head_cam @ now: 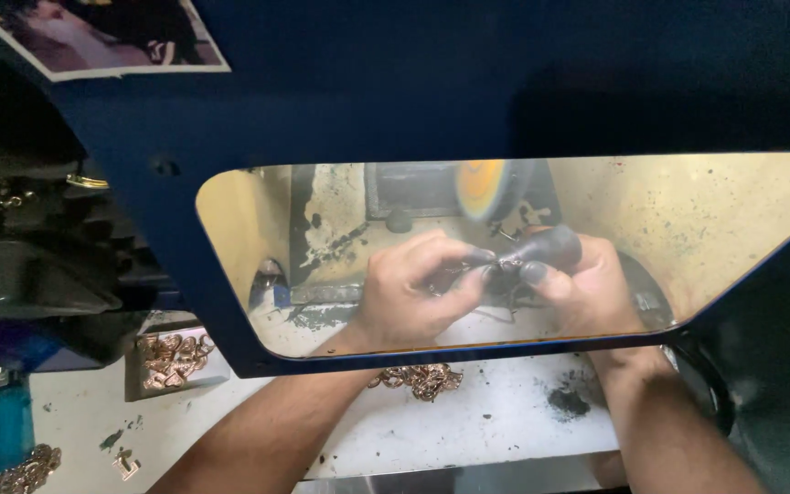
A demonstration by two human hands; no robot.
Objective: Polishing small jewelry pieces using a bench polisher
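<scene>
Both hands were kept behind the clear window of a blue guard (166, 229), probably so that dust stayed inside. A small metal piece (507, 265) was pinched by the blackened fingertips of the left hand (413, 293) and was steadied against a dark cone (546, 247), around which the right hand (587, 288) was closed. The piece was held just below the orange wheel (485, 187), not touching it. A heap of chain (421, 378) lay on the white tabletop (496, 421), near the forearms. More pieces were kept in a tray (168, 361) at the left.
</scene>
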